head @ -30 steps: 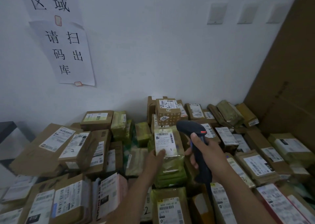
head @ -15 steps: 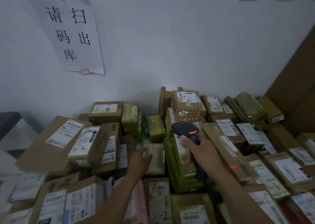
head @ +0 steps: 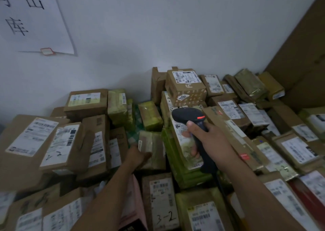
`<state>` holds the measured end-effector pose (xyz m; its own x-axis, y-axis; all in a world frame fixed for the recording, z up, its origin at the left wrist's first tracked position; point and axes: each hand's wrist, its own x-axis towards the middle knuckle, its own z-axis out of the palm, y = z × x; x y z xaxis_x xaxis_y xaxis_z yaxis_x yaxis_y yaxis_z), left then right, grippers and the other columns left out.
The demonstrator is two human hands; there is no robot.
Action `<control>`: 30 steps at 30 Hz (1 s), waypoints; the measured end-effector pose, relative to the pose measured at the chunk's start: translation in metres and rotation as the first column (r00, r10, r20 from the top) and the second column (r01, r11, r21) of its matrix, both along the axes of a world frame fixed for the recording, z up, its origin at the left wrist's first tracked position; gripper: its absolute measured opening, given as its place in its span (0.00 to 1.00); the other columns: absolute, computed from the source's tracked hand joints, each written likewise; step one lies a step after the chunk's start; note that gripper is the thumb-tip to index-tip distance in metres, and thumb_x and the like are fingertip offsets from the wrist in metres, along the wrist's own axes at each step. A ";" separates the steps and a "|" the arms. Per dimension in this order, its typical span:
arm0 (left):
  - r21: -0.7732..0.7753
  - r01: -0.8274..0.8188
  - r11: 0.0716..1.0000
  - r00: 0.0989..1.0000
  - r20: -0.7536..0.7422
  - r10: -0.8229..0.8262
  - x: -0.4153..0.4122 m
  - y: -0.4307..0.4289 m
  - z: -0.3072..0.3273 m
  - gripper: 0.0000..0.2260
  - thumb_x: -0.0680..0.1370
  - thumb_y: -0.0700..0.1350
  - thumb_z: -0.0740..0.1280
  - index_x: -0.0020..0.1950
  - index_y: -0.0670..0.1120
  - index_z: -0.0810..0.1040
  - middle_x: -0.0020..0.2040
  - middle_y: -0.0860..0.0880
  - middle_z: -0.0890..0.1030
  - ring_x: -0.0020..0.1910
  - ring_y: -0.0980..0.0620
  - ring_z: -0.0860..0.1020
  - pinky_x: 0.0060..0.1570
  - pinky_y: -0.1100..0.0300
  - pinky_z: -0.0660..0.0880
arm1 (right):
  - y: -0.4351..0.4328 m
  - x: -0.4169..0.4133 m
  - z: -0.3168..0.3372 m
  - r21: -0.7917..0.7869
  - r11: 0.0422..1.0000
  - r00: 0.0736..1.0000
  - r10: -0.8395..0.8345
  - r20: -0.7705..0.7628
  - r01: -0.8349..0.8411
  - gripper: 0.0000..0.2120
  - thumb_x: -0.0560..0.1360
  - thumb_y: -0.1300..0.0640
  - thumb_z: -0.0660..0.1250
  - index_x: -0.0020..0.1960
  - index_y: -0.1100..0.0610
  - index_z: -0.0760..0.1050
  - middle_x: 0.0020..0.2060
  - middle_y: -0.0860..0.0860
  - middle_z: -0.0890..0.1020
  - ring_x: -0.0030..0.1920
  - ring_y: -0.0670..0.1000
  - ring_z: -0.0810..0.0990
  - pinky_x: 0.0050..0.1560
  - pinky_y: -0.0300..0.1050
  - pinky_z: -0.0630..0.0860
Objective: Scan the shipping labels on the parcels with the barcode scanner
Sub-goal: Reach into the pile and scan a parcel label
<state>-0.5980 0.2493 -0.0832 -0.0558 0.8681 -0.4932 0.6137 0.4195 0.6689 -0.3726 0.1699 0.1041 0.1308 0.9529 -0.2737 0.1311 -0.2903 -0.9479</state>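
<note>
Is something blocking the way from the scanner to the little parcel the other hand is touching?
Nothing visible blocks it. The right hand holds the barcode scanner higher and to the right of the small parcel the left hand touches; only air shows between them.

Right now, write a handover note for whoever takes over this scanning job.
Right hand grips the scanner, raised over the pile.
Left hand touches a small taped parcel mid-pile; whether it grips is unclear.
Parcels lie heaped all round, many with labels showing.
Done: nothing shows which have been scanned.
Left: likely the small taped parcel next, then the others.
</note>
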 end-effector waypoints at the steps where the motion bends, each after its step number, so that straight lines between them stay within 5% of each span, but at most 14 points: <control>1: 0.011 -0.068 0.998 0.996 0.064 0.067 0.002 -0.001 0.002 0.26 0.73 0.49 0.76 0.65 0.42 0.70 0.56 0.44 0.79 0.49 0.46 0.79 0.43 0.53 0.79 | 0.000 0.001 0.000 -0.006 1.000 1.000 -0.004 0.000 0.004 0.15 0.75 0.44 0.68 0.52 0.55 0.78 0.44 0.48 0.87 0.24 0.52 0.77 0.27 0.43 0.74; 5: -0.072 -0.175 0.982 0.948 0.257 0.188 0.006 -0.003 0.003 0.27 0.76 0.45 0.73 0.70 0.48 0.63 0.57 0.46 0.72 0.43 0.51 0.77 0.32 0.63 0.73 | 0.000 0.004 0.002 -0.024 0.999 1.000 -0.026 -0.014 0.026 0.15 0.77 0.46 0.66 0.51 0.59 0.78 0.37 0.48 0.87 0.23 0.51 0.77 0.25 0.42 0.74; 10: -0.114 -0.153 0.982 0.916 0.357 0.185 -0.003 -0.005 -0.003 0.34 0.72 0.41 0.77 0.73 0.54 0.64 0.63 0.42 0.76 0.51 0.44 0.80 0.40 0.56 0.79 | 0.001 0.006 0.001 -0.023 0.999 1.000 -0.023 -0.009 0.023 0.16 0.78 0.47 0.65 0.52 0.60 0.78 0.24 0.45 0.81 0.22 0.50 0.76 0.25 0.40 0.74; 13: 0.032 -0.199 0.979 0.935 0.305 0.180 -0.001 -0.013 0.009 0.33 0.71 0.40 0.78 0.72 0.52 0.68 0.65 0.44 0.75 0.57 0.42 0.78 0.48 0.51 0.80 | 0.001 0.006 0.004 -0.040 0.999 1.000 -0.004 -0.025 0.003 0.17 0.78 0.46 0.65 0.53 0.61 0.78 0.25 0.44 0.81 0.23 0.50 0.76 0.26 0.41 0.75; 17: 0.224 -0.191 0.956 0.955 0.269 0.127 -0.006 -0.025 0.045 0.27 0.69 0.34 0.77 0.59 0.56 0.72 0.51 0.56 0.77 0.55 0.48 0.77 0.52 0.48 0.79 | -0.006 0.010 0.010 -0.049 0.998 0.999 0.025 -0.027 -0.026 0.18 0.78 0.46 0.65 0.54 0.61 0.78 0.25 0.44 0.82 0.24 0.48 0.77 0.28 0.41 0.76; 20: 0.397 -0.231 0.888 0.968 0.186 0.168 -0.013 -0.042 0.072 0.35 0.67 0.40 0.79 0.71 0.51 0.69 0.60 0.53 0.76 0.60 0.51 0.74 0.57 0.49 0.76 | -0.017 0.012 0.017 -0.029 0.998 0.998 0.053 -0.017 -0.054 0.17 0.78 0.46 0.65 0.53 0.60 0.79 0.28 0.45 0.83 0.24 0.47 0.77 0.27 0.39 0.75; 24: 0.400 -0.415 0.817 0.900 0.315 0.303 -0.010 -0.079 0.114 0.42 0.65 0.55 0.79 0.75 0.53 0.64 0.64 0.54 0.74 0.61 0.51 0.75 0.58 0.49 0.77 | -0.033 0.009 0.029 0.018 0.994 0.989 0.106 -0.100 -0.105 0.16 0.76 0.45 0.66 0.54 0.56 0.78 0.42 0.47 0.87 0.28 0.49 0.80 0.31 0.41 0.77; 27: 0.327 -0.535 0.779 0.808 0.468 0.359 0.003 -0.106 0.149 0.42 0.70 0.49 0.78 0.79 0.51 0.59 0.63 0.55 0.72 0.59 0.52 0.75 0.52 0.58 0.74 | -0.046 -0.001 0.036 0.022 0.989 0.975 0.149 -0.167 -0.147 0.12 0.77 0.48 0.66 0.55 0.55 0.77 0.45 0.49 0.87 0.39 0.51 0.86 0.40 0.42 0.81; 30: 0.254 -0.566 0.784 0.729 0.599 0.332 0.016 -0.131 0.181 0.38 0.65 0.56 0.78 0.73 0.53 0.69 0.63 0.51 0.79 0.57 0.49 0.80 0.55 0.49 0.79 | -0.058 -0.012 0.041 0.055 0.983 0.977 0.182 -0.108 -0.177 0.09 0.77 0.45 0.66 0.52 0.49 0.78 0.46 0.47 0.86 0.49 0.51 0.84 0.52 0.46 0.78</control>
